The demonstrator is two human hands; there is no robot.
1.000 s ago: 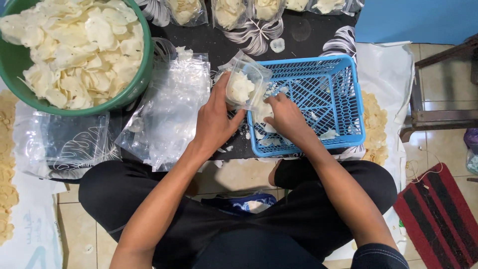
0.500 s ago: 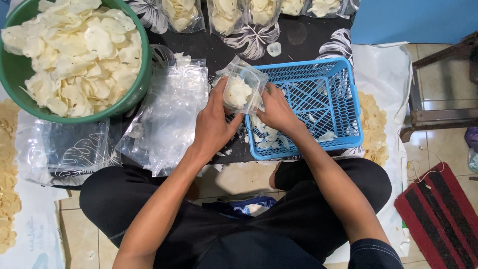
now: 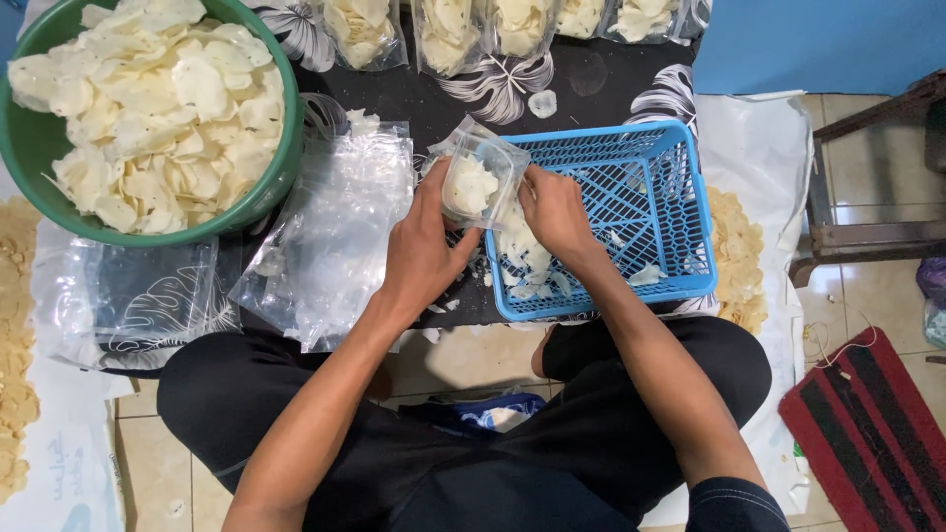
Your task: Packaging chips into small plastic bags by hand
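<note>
**Hands Lift Half-Filled Chip Bag Over Blue Basket**

Hands meet at a small clear plastic bag (image 3: 478,182) partly filled with pale chips, raised just above the near left corner of a blue plastic basket (image 3: 680,212). The left hand (image 3: 424,251) grips the bag from below and beside it; the right hand (image 3: 554,209) pinches its right edge, fingers closed on the plastic. A second ago the bag sat lower and the right hand was down among the loose chips (image 3: 522,258) in the basket; now both hands have come up to the bag's mouth, suggesting the filling has paused and the bag is being settled or shaped. A green bowl (image 3: 286,158) heaped with chips stands to the left on the dark patterned surface (image 3: 591,79), with a stack of empty clear bags (image 3: 335,227) between bowl and basket. Filled bags (image 3: 448,30) line the far edge. The person sits cross-legged on the floor.
</note>
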